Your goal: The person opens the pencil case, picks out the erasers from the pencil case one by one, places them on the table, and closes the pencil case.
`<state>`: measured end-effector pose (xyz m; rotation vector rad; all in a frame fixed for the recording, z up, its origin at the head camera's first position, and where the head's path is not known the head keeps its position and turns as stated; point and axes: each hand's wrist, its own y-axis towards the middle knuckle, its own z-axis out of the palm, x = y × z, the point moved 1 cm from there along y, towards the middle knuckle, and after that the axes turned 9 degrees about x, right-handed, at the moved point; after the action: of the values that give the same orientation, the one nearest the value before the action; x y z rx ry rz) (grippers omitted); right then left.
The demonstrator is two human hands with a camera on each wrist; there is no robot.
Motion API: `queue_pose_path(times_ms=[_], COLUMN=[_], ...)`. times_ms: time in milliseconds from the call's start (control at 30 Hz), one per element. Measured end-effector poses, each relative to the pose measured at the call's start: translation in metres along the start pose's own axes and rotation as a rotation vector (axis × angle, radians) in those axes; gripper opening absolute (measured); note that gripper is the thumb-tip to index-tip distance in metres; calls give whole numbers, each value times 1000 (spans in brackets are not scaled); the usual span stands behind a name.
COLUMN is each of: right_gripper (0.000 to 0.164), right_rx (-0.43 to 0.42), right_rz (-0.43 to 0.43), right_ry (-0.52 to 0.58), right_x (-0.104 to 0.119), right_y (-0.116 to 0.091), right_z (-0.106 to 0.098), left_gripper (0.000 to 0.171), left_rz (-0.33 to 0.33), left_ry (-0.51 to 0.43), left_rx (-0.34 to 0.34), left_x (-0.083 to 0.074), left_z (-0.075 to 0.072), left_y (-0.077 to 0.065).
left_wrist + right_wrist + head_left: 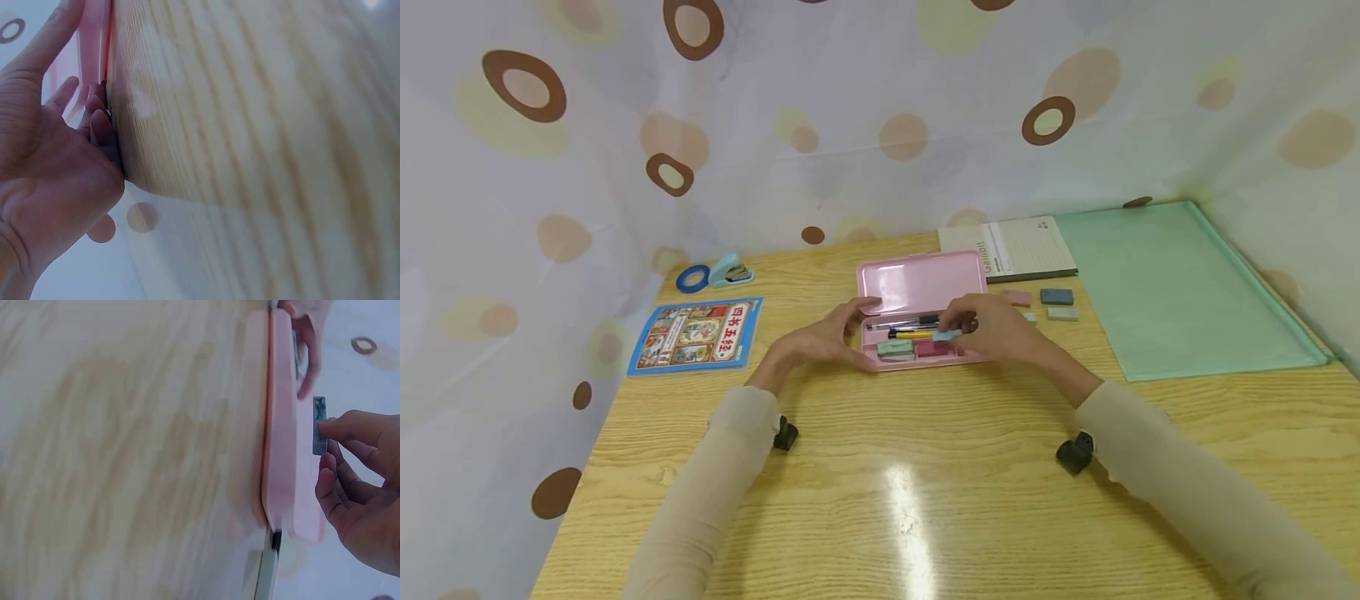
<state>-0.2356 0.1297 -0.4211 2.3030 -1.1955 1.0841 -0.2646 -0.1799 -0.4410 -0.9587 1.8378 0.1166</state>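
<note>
An open pink pencil case [922,283] lies on the table, lid tilted back. Inside are a black-capped pen [910,323], a yellow pen or pencil [912,335], green erasers [895,348] and a dark pink eraser [932,348]. My left hand [826,340] holds the left end of the case, thumb at the front and fingers toward the hinge. Above the case's right part, my right hand [996,329] pinches a light blue eraser [320,425] between thumb and fingertips.
Right of the case lie a pink eraser [1017,297], a dark blue eraser [1057,296] and a pale eraser [1063,314]. Behind is a notebook [1030,246], beside a green mesh folder [1195,300]. Leftward are a booklet [696,335], blue tape [692,278] and a light blue dispenser [728,271].
</note>
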Motion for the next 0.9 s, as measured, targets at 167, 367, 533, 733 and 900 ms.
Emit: queue_pose_path(times_ms=[167, 367, 533, 733, 900], right_gripper=[19, 17, 17, 16, 17], right_rx=[-50, -81, -62, -23, -16], right_rz=[54, 99, 131, 164, 137], right_ry=[-27, -83, -111, -90, -86], right_x=[-13, -32, -48, -53, -44], right_y=[-19, -41, -50, -54, -50], right_z=[-25, -47, -51, -51, -53], left_gripper=[105, 105, 105, 105, 105], left_rz=[-5, -17, -18, -14, -13], left_ry=[-5, -14, -6, -2, -1], left_rx=[0, 2, 4, 7, 9], left_x=[0, 0, 1, 0, 0], left_z=[0, -1, -1, -1, -1], left_y=[0, 0, 0, 0, 1])
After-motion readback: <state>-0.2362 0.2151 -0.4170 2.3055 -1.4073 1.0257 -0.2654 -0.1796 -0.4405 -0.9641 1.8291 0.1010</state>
